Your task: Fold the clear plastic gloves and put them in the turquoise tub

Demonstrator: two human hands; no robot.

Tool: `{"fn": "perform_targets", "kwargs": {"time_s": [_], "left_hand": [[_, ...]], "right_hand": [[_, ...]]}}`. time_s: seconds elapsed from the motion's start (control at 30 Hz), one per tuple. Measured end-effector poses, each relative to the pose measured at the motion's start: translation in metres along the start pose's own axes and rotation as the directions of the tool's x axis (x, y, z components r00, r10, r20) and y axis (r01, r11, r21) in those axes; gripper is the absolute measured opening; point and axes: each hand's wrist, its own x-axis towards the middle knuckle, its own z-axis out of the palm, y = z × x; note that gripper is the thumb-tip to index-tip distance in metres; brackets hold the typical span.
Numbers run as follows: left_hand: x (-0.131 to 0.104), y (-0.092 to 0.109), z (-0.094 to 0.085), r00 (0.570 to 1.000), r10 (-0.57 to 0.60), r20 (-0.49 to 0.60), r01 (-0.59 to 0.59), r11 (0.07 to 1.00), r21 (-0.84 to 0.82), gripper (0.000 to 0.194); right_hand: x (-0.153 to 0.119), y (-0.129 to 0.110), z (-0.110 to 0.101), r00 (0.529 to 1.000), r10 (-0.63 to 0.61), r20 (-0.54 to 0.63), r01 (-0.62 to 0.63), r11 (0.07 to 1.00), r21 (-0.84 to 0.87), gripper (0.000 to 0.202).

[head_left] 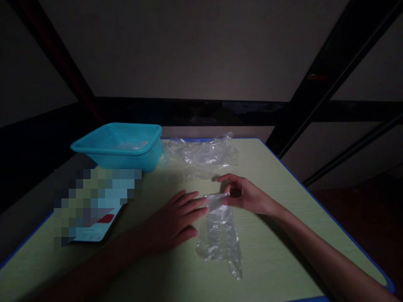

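A clear disposable plastic glove (220, 230) lies on the table in front of me, its finger parts pointing toward me. My right hand (247, 195) pinches the glove's far right corner between thumb and a curled finger, with the index finger held out. My left hand (182, 214) rests palm down with fingers stretched. Its fingertips touch the far left corner of the glove. Beyond my hands lies a crumpled heap of clear plastic (208, 153), with another thin, flat clear piece (189, 174) just in front of it.
A turquoise plastic basin (151, 152) stands at the back left of the light table (273, 260), which has a blue edge. Nearer on the left lies a phone (94, 230), partly covered by pixel blurring. A wall rises behind the table, with dark slanted bars (302, 96) at the right.
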Motion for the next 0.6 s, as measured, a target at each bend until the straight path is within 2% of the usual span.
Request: {"fn": "perform_targets", "kwargs": {"time_s": [0.1, 0.17, 0.23, 0.3, 0.37, 0.43, 0.47, 0.53, 0.6], "left_hand": [[-0.004, -0.001, 0.003, 0.999, -0.011, -0.043, 0.006, 0.994, -0.110, 0.050], [-0.005, -0.003, 0.007, 0.986, -0.085, -0.142, 0.045, 0.964, -0.261, 0.057], [-0.003, -0.005, 0.012, 0.937, -0.228, -0.266, 0.073, 0.870, -0.487, 0.064], [0.002, -0.007, 0.017, 0.866, -0.402, -0.298, 0.059, 0.673, -0.737, 0.067], [0.011, -0.007, 0.019, 0.826, -0.514, -0.233, 0.028, 0.451, -0.892, 0.068], [0.019, -0.005, 0.016, 0.815, -0.563, -0.135, 0.026, 0.269, -0.963, 0.064], [0.023, -0.002, 0.014, 0.820, -0.567, -0.079, 0.049, 0.208, -0.977, 0.059], [0.028, 0.004, 0.009, 0.819, -0.573, 0.024, 0.144, 0.164, -0.976, 0.043], [0.031, 0.011, 0.005, 0.806, -0.589, 0.058, 0.220, 0.208, -0.953, 0.030]], "right_hand": [[-0.001, 0.000, 0.006, 0.998, -0.038, -0.044, 0.039, 0.999, 0.014, 0.048], [-0.001, -0.001, 0.009, 0.995, -0.060, -0.077, 0.065, 0.996, 0.062, 0.047], [0.000, -0.003, 0.012, 0.990, -0.085, -0.116, 0.098, 0.989, 0.111, 0.045], [0.001, -0.006, 0.015, 0.981, -0.111, -0.159, 0.135, 0.980, 0.149, 0.045], [0.002, -0.007, 0.019, 0.971, -0.127, -0.205, 0.166, 0.968, 0.190, 0.046], [0.002, -0.008, 0.023, 0.959, -0.132, -0.252, 0.193, 0.953, 0.235, 0.046], [0.002, -0.009, 0.026, 0.952, -0.132, -0.275, 0.205, 0.944, 0.257, 0.045], [0.003, -0.010, 0.030, 0.938, -0.127, -0.324, 0.227, 0.928, 0.294, 0.045], [0.004, -0.011, 0.035, 0.919, -0.113, -0.378, 0.244, 0.915, 0.320, 0.045]]}}
